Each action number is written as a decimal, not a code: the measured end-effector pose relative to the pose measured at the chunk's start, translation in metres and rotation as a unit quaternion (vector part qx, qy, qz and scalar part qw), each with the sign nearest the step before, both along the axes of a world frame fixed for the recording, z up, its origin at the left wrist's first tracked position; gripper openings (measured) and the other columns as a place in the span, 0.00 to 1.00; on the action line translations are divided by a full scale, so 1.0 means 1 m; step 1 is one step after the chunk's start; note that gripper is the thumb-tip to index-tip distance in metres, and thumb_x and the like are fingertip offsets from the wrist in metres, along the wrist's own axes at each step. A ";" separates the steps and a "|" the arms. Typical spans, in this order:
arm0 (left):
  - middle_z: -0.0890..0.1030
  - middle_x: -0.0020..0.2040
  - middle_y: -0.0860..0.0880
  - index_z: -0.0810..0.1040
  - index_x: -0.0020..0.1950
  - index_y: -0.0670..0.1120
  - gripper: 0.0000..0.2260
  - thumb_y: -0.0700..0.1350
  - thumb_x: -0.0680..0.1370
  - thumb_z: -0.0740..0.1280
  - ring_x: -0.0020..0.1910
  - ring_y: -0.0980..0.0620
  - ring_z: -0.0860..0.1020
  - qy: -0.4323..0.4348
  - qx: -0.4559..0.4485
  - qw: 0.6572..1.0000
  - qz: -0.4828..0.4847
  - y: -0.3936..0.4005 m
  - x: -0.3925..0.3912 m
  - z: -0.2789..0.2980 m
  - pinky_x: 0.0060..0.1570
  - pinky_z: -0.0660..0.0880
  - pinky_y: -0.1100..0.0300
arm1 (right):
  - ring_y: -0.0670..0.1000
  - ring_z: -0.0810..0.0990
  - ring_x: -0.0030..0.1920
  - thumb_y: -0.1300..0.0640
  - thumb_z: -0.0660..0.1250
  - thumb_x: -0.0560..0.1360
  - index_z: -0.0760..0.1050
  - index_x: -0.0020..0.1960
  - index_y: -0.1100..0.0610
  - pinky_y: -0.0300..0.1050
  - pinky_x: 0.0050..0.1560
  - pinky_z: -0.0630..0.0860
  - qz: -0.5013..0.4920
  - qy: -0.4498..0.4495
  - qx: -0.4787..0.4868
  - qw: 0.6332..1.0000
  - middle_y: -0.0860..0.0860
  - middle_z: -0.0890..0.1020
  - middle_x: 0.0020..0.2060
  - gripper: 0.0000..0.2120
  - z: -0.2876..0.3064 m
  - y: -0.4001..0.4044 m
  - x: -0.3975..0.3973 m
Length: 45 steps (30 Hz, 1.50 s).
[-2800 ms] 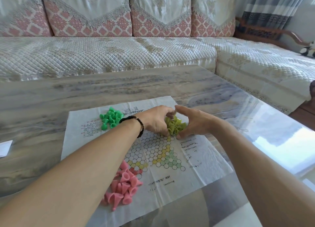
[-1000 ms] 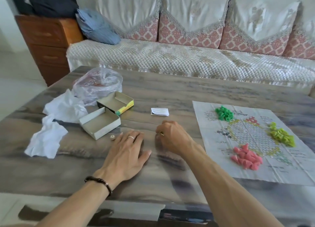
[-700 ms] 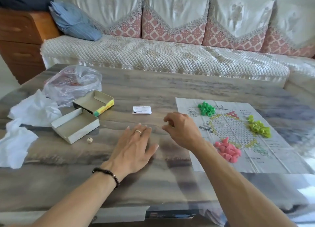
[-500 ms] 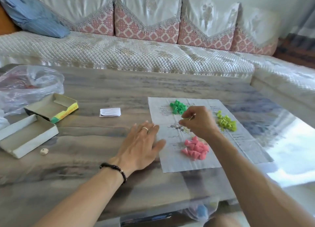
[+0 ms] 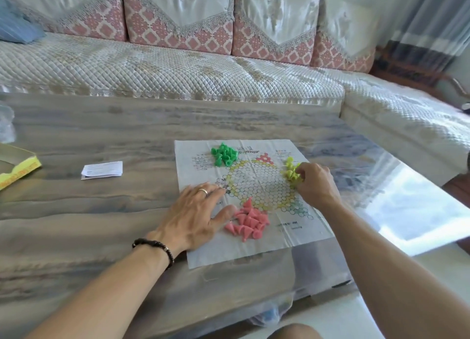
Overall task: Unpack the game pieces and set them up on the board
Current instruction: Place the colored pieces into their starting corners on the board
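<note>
3 heaps of plastic cones (image 5: 246, 221) dot creased paper board (image 5: 256, 186).

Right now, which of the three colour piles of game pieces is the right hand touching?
The yellow-green pile, at the board's right edge, under the right hand. The green pile and pink pile lie apart from it.

A long white sofa (image 5: 162, 69) stands far behind the grey streaky counter (image 5: 101, 125). It has pink and white cushions (image 5: 178, 25). It bends round on the right. A striped curtain (image 5: 427, 25) hangs far right. Bright light shines on the counter's right end.
</note>
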<state>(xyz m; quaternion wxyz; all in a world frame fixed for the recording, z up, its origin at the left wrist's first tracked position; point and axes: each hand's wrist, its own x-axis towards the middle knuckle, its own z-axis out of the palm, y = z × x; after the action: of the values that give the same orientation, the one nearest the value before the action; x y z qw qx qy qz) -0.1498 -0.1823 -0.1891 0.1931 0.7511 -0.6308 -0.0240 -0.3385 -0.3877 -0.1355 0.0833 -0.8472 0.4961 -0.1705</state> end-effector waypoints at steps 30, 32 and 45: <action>0.70 0.69 0.51 0.73 0.68 0.51 0.36 0.69 0.72 0.45 0.68 0.53 0.66 -0.004 0.002 1.000 -0.005 0.002 -0.002 0.013 0.69 0.59 0.49 | 0.40 0.79 0.34 0.56 0.72 0.71 0.84 0.42 0.54 0.30 0.32 0.73 0.243 -0.040 0.125 0.961 0.45 0.84 0.35 0.02 -0.003 0.055 0.050; 0.70 0.69 0.52 0.73 0.68 0.51 0.35 0.69 0.72 0.45 0.68 0.53 0.67 -0.001 0.001 1.000 -0.004 0.002 -0.002 0.013 0.68 0.59 0.49 | 0.37 0.77 0.32 0.57 0.72 0.71 0.84 0.41 0.54 0.28 0.30 0.70 0.241 -0.047 0.129 0.961 0.45 0.83 0.34 0.02 -0.003 0.055 0.052; 0.72 0.68 0.50 0.74 0.67 0.50 0.30 0.61 0.75 0.46 0.67 0.54 0.68 0.025 -0.019 1.000 -0.004 0.003 -0.001 0.009 0.68 0.59 0.52 | 0.40 0.81 0.39 0.56 0.71 0.73 0.84 0.50 0.53 0.35 0.42 0.79 0.152 -0.174 0.133 0.964 0.43 0.84 0.40 0.07 -0.007 0.057 0.026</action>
<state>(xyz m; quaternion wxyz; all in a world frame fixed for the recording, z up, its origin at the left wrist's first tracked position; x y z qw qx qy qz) -0.1503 -0.1792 -0.1800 0.2225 0.7440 -0.6292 -0.0314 -0.3127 -0.3310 -0.1422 0.3053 -0.8515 0.3573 -0.2326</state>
